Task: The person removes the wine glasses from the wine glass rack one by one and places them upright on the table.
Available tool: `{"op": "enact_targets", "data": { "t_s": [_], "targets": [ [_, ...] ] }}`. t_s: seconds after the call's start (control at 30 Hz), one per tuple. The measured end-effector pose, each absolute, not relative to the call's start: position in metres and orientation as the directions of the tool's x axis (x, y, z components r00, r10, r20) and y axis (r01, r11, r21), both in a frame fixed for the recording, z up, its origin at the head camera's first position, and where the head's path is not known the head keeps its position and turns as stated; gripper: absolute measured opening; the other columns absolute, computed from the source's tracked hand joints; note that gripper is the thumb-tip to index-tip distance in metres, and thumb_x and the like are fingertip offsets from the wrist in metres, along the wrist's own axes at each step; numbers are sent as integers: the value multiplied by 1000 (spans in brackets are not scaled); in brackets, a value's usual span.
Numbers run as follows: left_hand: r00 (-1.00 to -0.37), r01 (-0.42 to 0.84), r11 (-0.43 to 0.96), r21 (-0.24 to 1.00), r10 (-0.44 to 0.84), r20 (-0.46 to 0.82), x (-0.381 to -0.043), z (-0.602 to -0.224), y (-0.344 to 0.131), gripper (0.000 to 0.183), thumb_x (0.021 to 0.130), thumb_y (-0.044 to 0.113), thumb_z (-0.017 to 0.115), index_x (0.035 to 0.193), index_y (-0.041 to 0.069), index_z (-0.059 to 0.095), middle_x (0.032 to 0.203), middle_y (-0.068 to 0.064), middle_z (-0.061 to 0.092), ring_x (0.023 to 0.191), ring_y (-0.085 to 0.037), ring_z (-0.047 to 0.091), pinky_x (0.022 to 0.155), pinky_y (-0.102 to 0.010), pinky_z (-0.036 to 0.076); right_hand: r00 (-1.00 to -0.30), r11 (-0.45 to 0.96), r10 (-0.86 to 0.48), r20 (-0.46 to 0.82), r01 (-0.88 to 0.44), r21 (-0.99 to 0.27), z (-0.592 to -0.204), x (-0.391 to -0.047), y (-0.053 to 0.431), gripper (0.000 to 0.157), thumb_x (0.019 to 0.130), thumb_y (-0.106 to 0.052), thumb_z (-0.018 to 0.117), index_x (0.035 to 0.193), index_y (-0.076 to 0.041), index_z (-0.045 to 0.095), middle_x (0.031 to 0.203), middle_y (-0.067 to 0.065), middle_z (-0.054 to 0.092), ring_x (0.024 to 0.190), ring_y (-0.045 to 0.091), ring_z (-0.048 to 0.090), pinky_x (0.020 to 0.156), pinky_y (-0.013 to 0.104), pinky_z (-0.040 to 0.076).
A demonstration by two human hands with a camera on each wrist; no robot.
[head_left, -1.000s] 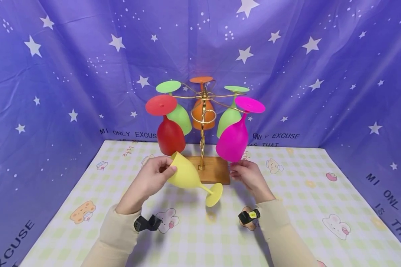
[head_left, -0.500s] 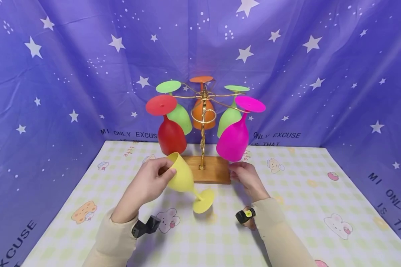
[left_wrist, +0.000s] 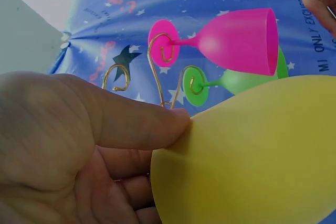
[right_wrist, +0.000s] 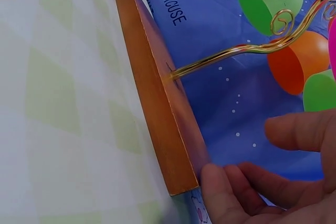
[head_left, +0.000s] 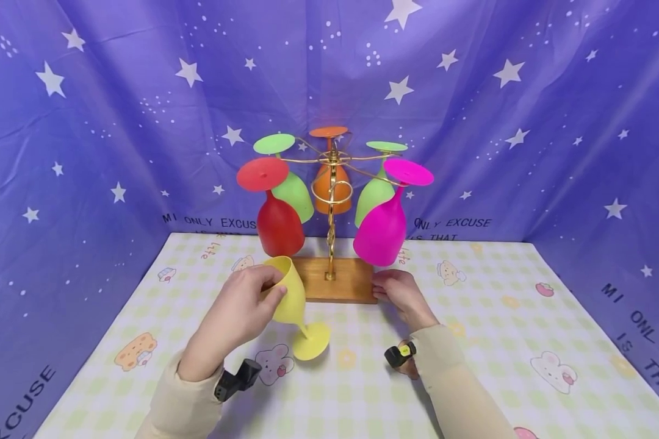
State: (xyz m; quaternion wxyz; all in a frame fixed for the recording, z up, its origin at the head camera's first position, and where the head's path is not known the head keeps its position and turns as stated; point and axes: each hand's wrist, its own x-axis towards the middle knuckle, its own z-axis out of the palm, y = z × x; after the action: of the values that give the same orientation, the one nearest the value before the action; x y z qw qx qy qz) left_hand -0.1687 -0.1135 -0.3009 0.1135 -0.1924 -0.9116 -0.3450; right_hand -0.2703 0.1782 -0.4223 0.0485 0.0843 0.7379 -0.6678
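Note:
A yellow wine glass [head_left: 288, 299] is tilted, its bowl up and its foot low over the tablecloth; whether the foot touches is unclear. My left hand [head_left: 244, 305] pinches the bowl near the rim, thumb [left_wrist: 142, 124] outside and fingers partly hidden behind the bowl. A gold wine glass rack [head_left: 331, 238] stands on a wooden base [head_left: 346, 283]. At the base's right end rests my right hand [head_left: 401, 296]; in the right wrist view its fingertips [right_wrist: 215, 182] touch the base's end and another digit stands apart. The rack's front curl [head_left: 332, 192] holds no glass.
Upside down on the rack hang a red glass [head_left: 280, 225], a magenta glass [head_left: 381, 235], an orange glass [head_left: 332, 189] and two green glasses, left [head_left: 296, 198] and right [head_left: 373, 195]. A checked tablecloth [head_left: 472, 366] lies underneath; a starry blue curtain [head_left: 329, 73] encloses the table.
My left hand has moved the yellow glass left and toward me, and its foot has swung from the right to lower down, making it more upright. The right hand stays at the base.

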Motion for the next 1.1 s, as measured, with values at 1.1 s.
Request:
{"op": "enact_targets", "data": {
  "t_s": [1.1],
  "targets": [
    [-847, 331, 888, 320, 130, 516, -175, -306, -134, 14, 76, -1, 67, 67, 7, 62, 60, -3, 51, 60, -28, 54, 57, -41, 42, -980, 327, 110, -168, 195, -924, -438, -279, 186, 19, 78, 4, 58, 95, 10, 65, 83, 9, 61, 69, 15, 58, 65, 29, 55]
  ]
}}
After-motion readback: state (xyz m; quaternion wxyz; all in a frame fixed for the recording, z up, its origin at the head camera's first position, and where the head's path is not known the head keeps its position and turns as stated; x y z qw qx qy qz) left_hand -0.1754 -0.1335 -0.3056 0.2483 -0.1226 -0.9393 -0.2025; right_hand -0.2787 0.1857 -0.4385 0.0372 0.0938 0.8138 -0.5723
